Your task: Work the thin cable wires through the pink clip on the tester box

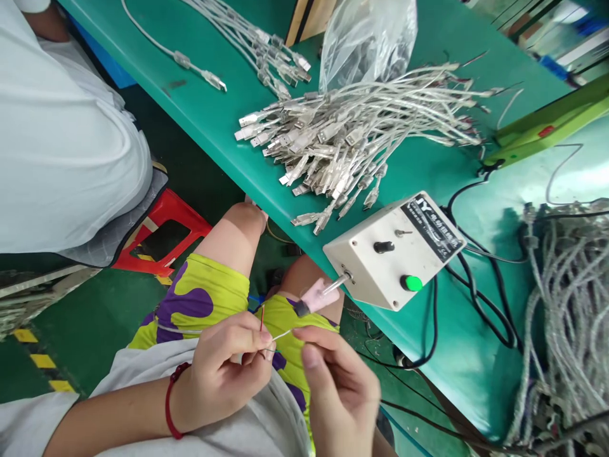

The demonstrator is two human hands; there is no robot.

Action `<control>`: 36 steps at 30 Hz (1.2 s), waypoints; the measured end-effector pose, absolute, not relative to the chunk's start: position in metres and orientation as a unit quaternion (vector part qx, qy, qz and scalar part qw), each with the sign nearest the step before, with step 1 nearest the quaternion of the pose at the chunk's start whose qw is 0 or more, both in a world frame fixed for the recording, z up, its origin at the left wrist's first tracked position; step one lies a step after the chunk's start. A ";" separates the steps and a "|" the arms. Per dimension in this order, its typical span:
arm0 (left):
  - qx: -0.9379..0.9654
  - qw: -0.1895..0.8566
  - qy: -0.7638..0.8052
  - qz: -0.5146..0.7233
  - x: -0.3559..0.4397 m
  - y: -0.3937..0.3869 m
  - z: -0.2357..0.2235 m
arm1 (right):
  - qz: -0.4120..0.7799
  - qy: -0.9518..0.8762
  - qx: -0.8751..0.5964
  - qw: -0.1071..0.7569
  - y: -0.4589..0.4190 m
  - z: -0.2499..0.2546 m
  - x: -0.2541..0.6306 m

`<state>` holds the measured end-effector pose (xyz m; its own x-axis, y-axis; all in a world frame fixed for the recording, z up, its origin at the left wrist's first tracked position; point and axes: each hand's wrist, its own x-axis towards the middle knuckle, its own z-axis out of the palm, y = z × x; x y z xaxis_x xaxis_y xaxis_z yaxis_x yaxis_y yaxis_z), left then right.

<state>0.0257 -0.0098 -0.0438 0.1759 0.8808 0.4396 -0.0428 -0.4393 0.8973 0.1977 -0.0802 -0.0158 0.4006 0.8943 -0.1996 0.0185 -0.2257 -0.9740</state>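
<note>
My left hand point(223, 374) is closed on the stripped end of a thin cable point(181, 330), with a red wire point(261, 316) sticking up from my fingers. My right hand point(340, 387) pinches a pale strand point(281, 334) that runs out of the same cable end. Both hands sit over my lap, just below a pink-tipped nozzle point(316, 297) that sticks out of a white control box point(394, 251) on the green table's edge. The left wrist wears a red cord bracelet point(170, 400).
A large heap of silver USB cables point(342, 133) lies on the green table point(214, 114), with a clear plastic bag point(366, 38) behind it. More grey cables point(566, 317) hang at the right. Another person in white point(61, 133) sits at left on a red stool point(162, 235).
</note>
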 end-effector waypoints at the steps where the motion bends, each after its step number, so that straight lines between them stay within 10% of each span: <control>1: 0.655 0.411 0.320 0.548 0.024 -0.010 -0.043 | 0.467 -0.328 -0.638 0.517 -0.078 -0.018 0.185; 36: 0.602 0.478 0.372 0.520 0.031 -0.010 -0.051 | 0.590 -0.154 -0.477 0.633 -0.004 -0.018 0.195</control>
